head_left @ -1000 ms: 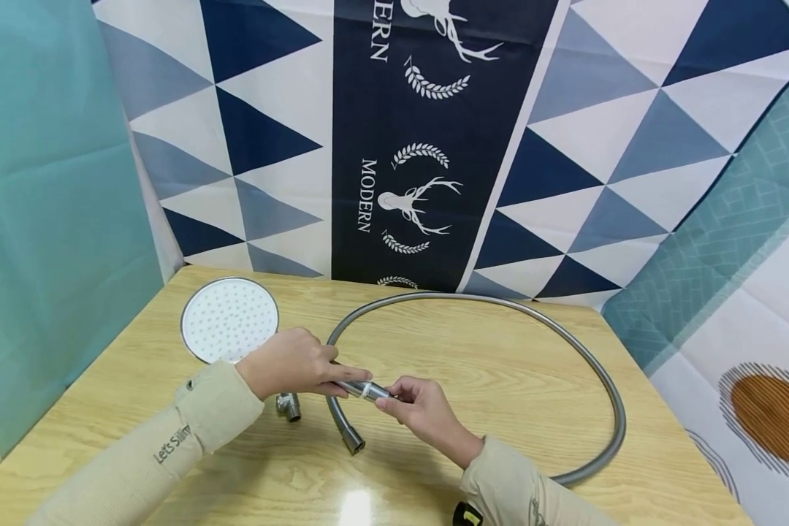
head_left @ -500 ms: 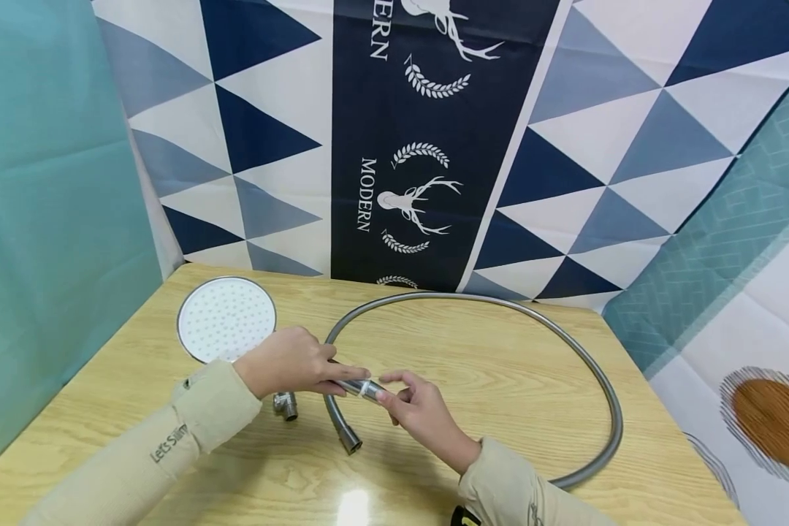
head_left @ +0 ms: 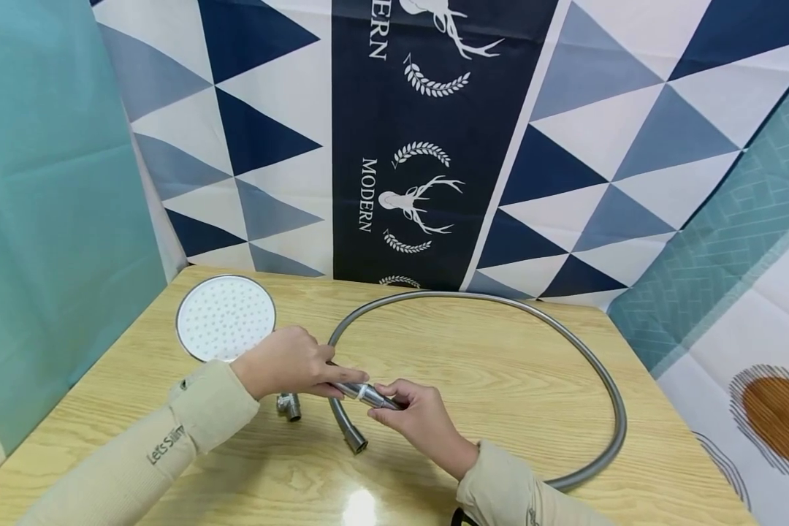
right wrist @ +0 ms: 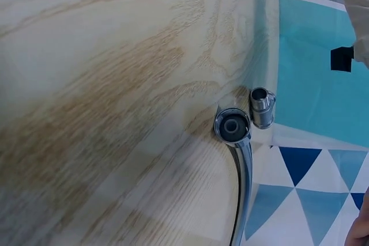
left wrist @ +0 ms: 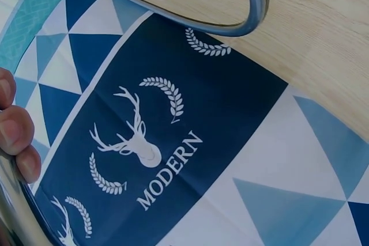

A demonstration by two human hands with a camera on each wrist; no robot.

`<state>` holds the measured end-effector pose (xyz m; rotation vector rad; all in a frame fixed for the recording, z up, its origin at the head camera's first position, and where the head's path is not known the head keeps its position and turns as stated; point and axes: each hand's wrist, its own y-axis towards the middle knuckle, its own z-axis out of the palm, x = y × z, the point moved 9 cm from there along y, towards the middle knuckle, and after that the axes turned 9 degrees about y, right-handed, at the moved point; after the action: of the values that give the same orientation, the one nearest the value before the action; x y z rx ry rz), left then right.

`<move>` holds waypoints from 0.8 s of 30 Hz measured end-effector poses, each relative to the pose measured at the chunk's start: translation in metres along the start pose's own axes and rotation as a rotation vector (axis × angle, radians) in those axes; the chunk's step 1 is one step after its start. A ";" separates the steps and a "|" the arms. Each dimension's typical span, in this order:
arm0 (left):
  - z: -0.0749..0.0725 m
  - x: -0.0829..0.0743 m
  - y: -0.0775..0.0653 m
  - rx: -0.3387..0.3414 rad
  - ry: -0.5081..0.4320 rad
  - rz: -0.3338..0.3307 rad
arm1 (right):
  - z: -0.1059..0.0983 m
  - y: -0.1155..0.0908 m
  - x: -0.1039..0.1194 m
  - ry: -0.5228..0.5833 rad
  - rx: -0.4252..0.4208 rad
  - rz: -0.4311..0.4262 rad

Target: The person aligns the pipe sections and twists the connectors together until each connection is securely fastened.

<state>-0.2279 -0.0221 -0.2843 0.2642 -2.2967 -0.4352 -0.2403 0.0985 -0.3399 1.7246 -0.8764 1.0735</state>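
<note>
A chrome handle (head_left: 348,389) passes through the fingers of my left hand (head_left: 289,361), which grips it from above with the index finger along it. In the left wrist view, fingertips curl over the chrome handle (left wrist: 16,205). A white-faced round shower head (head_left: 226,317) lies beyond that hand; the hand hides any join. My right hand (head_left: 424,416) pinches the chrome hose nut (head_left: 378,398) at the handle's end, just past a white ring (head_left: 361,392). Below the hands, the grey metal shower hose's free end (head_left: 355,440) lies on the table.
A small chrome pipe fitting (head_left: 288,406) stands near my left wrist. The shower hose (head_left: 585,351) makes a wide loop over the wooden table (head_left: 486,365) and passes behind my right forearm. Patterned cloth (head_left: 408,146) hangs at the back, teal cloth (head_left: 59,219) at the left.
The fingers of my right hand lifted off and spread half a second ago, then closed around the hose nut again. My left hand has hardly moved.
</note>
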 end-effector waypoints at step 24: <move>0.002 0.003 0.000 0.006 -0.016 0.009 | -0.001 0.002 -0.005 -0.006 0.015 0.129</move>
<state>-0.2312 -0.0223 -0.2834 0.2536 -2.3140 -0.4272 -0.2436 0.0989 -0.3436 1.7033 -0.9968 1.1618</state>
